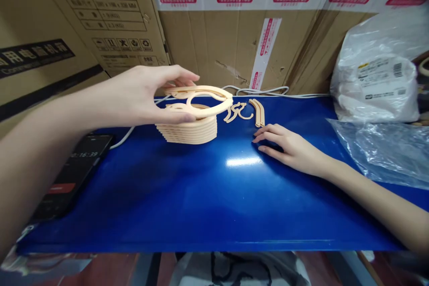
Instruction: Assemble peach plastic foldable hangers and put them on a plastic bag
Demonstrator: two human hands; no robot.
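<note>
My left hand [144, 96] grips a pale peach plastic ring-shaped piece [204, 98] between thumb and fingers, tilted just above a neat stack of like pieces [189, 132] on the blue tabletop [187, 187]. My right hand [288, 147] lies flat on the blue surface with its fingers stretched out, holding nothing. Just beyond its fingertips lie two curved peach strips [258, 111] and small hook-shaped peach bits [237, 111].
A black phone [72, 172] showing a timer lies at the left, with a white cable running behind the stack. Cardboard boxes [234, 31] wall off the back. A white plastic bag [377, 76] and clear plastic sheeting [385, 152] sit at the right.
</note>
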